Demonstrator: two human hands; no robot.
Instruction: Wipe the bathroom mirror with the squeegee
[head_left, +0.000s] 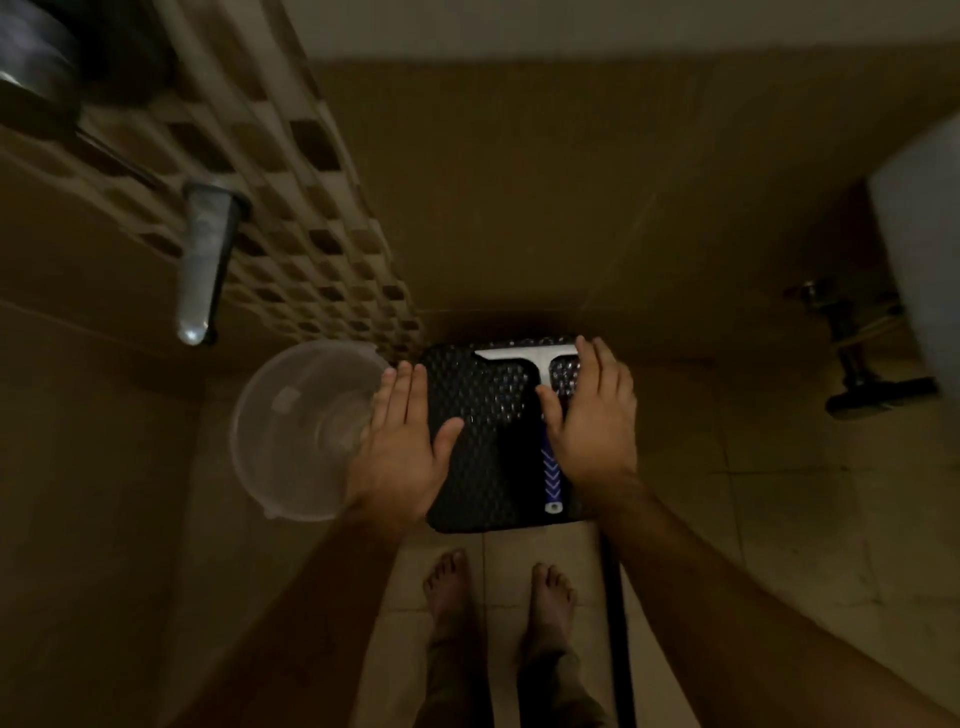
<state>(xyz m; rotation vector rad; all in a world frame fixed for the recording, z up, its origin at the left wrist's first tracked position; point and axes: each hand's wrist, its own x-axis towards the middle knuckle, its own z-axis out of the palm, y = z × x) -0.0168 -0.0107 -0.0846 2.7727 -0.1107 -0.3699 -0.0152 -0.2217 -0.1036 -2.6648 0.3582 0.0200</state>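
- Squeegee (549, 415) lies on the black mat (483, 441): light, stiff; I'd take its blue handle.
- Left hand (402, 447) and right hand (592, 421) hover flat, fingers straight, holding nothing.

**A dim home bathroom**

It was a tiled bathroom: beige floor tiles (779, 519), a checkered mosaic band (311, 208) on the wall, a plastic basin (291, 431), plumbing valve (831, 312), and bare feet (447, 587) on the floor.
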